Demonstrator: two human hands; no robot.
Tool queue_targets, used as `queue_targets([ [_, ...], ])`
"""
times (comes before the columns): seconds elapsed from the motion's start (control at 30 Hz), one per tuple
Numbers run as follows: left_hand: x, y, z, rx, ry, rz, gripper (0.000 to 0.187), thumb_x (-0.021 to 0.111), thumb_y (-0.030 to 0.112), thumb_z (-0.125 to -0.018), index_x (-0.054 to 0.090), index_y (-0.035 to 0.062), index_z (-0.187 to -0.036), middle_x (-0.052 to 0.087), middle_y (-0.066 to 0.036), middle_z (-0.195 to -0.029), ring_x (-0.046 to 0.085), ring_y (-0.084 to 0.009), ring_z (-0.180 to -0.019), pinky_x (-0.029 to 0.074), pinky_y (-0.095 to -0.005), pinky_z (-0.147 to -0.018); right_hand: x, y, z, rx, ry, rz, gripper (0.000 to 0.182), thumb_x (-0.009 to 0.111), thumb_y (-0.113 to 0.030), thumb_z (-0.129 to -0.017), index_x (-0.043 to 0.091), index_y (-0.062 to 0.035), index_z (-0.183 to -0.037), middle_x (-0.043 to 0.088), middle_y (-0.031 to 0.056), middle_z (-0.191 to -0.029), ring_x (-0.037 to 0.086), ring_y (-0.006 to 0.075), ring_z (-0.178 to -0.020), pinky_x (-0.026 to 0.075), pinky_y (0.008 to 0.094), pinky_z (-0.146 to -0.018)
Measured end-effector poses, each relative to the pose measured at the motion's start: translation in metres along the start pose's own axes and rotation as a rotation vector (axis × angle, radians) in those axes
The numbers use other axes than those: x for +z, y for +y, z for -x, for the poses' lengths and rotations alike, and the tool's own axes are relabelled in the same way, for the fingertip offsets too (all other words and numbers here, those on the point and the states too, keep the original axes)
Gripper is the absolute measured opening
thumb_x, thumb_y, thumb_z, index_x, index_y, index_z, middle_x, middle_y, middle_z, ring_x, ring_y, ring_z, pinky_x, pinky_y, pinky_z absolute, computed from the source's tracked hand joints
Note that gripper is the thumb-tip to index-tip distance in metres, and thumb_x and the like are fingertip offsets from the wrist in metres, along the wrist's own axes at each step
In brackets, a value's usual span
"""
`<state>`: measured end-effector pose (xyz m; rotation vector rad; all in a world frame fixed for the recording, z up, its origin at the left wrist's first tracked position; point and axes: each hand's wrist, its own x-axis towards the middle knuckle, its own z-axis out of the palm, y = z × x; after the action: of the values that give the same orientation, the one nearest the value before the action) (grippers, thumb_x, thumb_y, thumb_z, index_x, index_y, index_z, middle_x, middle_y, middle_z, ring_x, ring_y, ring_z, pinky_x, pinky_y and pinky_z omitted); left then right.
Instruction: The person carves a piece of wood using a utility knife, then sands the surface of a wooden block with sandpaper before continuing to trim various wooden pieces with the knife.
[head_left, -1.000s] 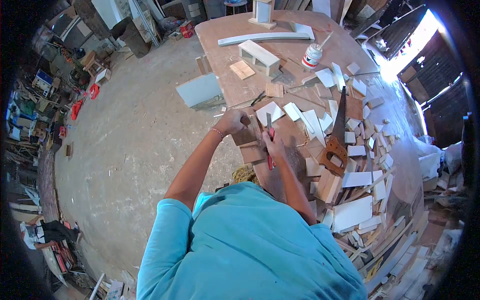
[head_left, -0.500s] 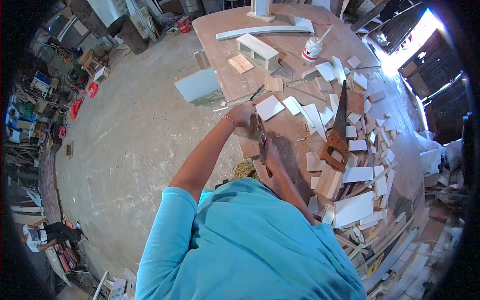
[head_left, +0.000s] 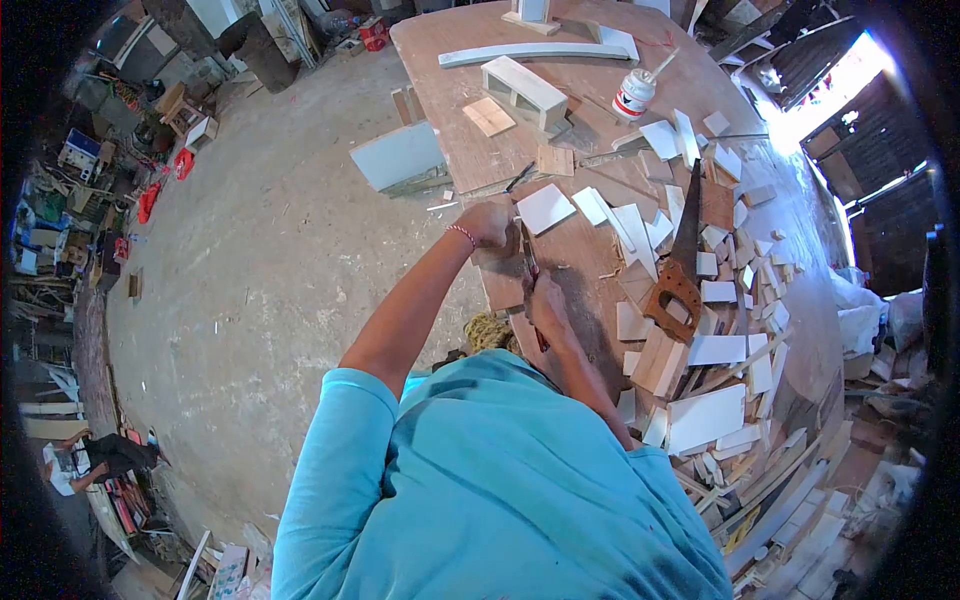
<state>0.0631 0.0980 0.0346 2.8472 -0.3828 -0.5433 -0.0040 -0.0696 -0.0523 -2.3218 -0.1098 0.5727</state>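
My left hand point(head_left: 490, 225) presses down on a brown wooden piece point(head_left: 498, 280) lying at the near edge of the round wooden table point(head_left: 470, 150). My right hand point(head_left: 545, 300) grips a red-handled chisel point(head_left: 530, 265), its blade set against the wooden piece just right of my left hand. A hand saw point(head_left: 678, 262) with a brown handle lies on the table to the right of both hands.
White and brown wood offcuts point(head_left: 715, 350) cover the right side of the table. A white box frame point(head_left: 522, 88), a long white strip point(head_left: 530, 52) and a glue bottle point(head_left: 634, 95) sit farther back. A grey board point(head_left: 398, 157) leans by the table's left edge. Clutter lines the concrete floor's left side.
The view has shifted slightly. My left hand has slid a little farther along the wooden piece, and the chisel has moved with my right hand along it.
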Motion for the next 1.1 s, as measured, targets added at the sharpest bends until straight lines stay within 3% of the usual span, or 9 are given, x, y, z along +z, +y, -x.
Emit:
queue_targets([
  [0.07, 0.008, -0.003, -0.005, -0.043, -0.018, -0.007, 0.028, 0.056, 0.007, -0.05, 0.057, 0.0012, -0.077, 0.056, -0.019, -0.08, 0.056, -0.0314, -0.074, 0.046, -0.0372, -0.064, 0.0, 0.0, 0.002, -0.047, 0.081, -0.139, 0.039, 0.022, -0.031, -0.086, 0.042, 0.0028, -0.083, 0.052, 0.0205, -0.066, 0.055, 0.0282, -0.055, 0.042, 0.0373, -0.045],
  [0.2, 0.014, -0.006, -0.004, 0.042, 0.112, 0.03, 0.025, 0.056, 0.006, -0.05, 0.057, 0.0004, -0.075, 0.056, -0.019, -0.076, 0.056, -0.0327, -0.071, 0.046, -0.0376, -0.061, 0.0, -0.007, 0.003, -0.001, 0.081, -0.122, 0.044, 0.016, -0.034, -0.085, 0.042, 0.0021, -0.083, 0.051, 0.0212, -0.068, 0.054, 0.0282, -0.056, 0.043, 0.0374, -0.046],
  [0.3, 0.02, -0.01, -0.007, 0.08, 0.184, 0.054, 0.026, 0.056, 0.005, -0.05, 0.057, -0.0001, -0.075, 0.056, -0.02, -0.075, 0.056, -0.0333, -0.071, 0.046, -0.0368, -0.061, -0.006, -0.016, 0.007, 0.073, 0.024, -0.201, 0.044, 0.018, -0.032, -0.085, 0.043, 0.0036, -0.087, 0.053, 0.0249, -0.075, 0.056, 0.0321, -0.067, 0.044, 0.0392, -0.058],
  [0.47, 0.013, -0.004, -0.002, 0.025, 0.114, 0.096, 0.027, 0.056, 0.005, -0.051, 0.055, -0.0016, -0.077, 0.055, -0.021, -0.076, 0.056, -0.0342, -0.071, 0.046, -0.0364, -0.061, -0.025, -0.054, 0.016, 0.241, 0.012, -0.151, 0.048, 0.016, -0.031, -0.085, 0.043, 0.0066, -0.099, 0.049, 0.0302, -0.098, 0.044, 0.0402, -0.1, 0.033, 0.0441, -0.085],
  [0.6, 0.013, -0.004, -0.002, -0.013, 0.103, 0.1, 0.026, 0.055, 0.005, -0.052, 0.055, -0.0025, -0.077, 0.056, -0.022, -0.075, 0.056, -0.0344, -0.072, 0.046, -0.0371, -0.062, -0.027, -0.059, 0.008, 0.167, -0.035, 0.0, 0.049, 0.015, -0.029, -0.085, 0.043, 0.0084, -0.101, 0.048, 0.0295, -0.101, 0.043, 0.0399, -0.101, 0.032, 0.0444, -0.086],
  [0.7, 0.018, -0.007, -0.005, -0.014, 0.081, 0.094, 0.022, 0.054, 0.006, -0.053, 0.056, -0.0023, -0.074, 0.056, -0.022, -0.075, 0.056, -0.0339, -0.073, 0.046, -0.0373, -0.063, -0.03, -0.066, 0.009, 0.398, -0.035, -0.152, 0.046, 0.017, -0.024, -0.085, 0.041, 0.0106, -0.103, 0.049, 0.0287, -0.1, 0.043, 0.0395, -0.102, 0.032, 0.0437, -0.087],
  [0.77, 0.018, -0.007, -0.008, 0.0, 0.064, 0.064, 0.02, 0.054, 0.006, -0.054, 0.057, -0.002, -0.072, 0.056, -0.022, -0.075, 0.056, -0.0335, -0.073, 0.046, -0.0373, -0.063, -0.024, -0.059, 0.008, 0.141, -0.009, 0.129, 0.041, 0.023, -0.02, -0.085, 0.038, 0.013, -0.104, 0.05, 0.0289, -0.097, 0.045, 0.0396, -0.099, 0.036, 0.0433, -0.083],
  [0.9, 0.021, -0.004, -0.01, -0.024, 0.047, 0.028, 0.02, 0.054, 0.006, -0.053, 0.058, -0.0013, -0.071, 0.057, -0.022, -0.077, 0.057, -0.0327, -0.074, 0.047, -0.037, -0.064, -0.018, -0.044, -0.003, 0.278, 0.051, -0.06, 0.033, 0.029, -0.013, -0.082, 0.039, 0.0122, -0.101, 0.051, 0.0299, -0.092, 0.05, 0.0397, -0.091, 0.042, 0.0437, -0.075],
  [1.1, 0.016, -0.004, -0.004, -0.031, 0.082, 0.038, 0.023, 0.054, 0.007, -0.053, 0.059, -0.0006, -0.074, 0.057, -0.022, -0.078, 0.057, -0.0328, -0.075, 0.047, -0.0365, -0.066, -0.033, -0.046, 0.003, 0.028, -0.122, 0.006, 0.023, 0.032, -0.006, -0.077, 0.041, 0.0101, -0.09, 0.051, 0.0326, -0.087, 0.053, 0.0427, -0.08, 0.044, 0.0445, -0.07],
])
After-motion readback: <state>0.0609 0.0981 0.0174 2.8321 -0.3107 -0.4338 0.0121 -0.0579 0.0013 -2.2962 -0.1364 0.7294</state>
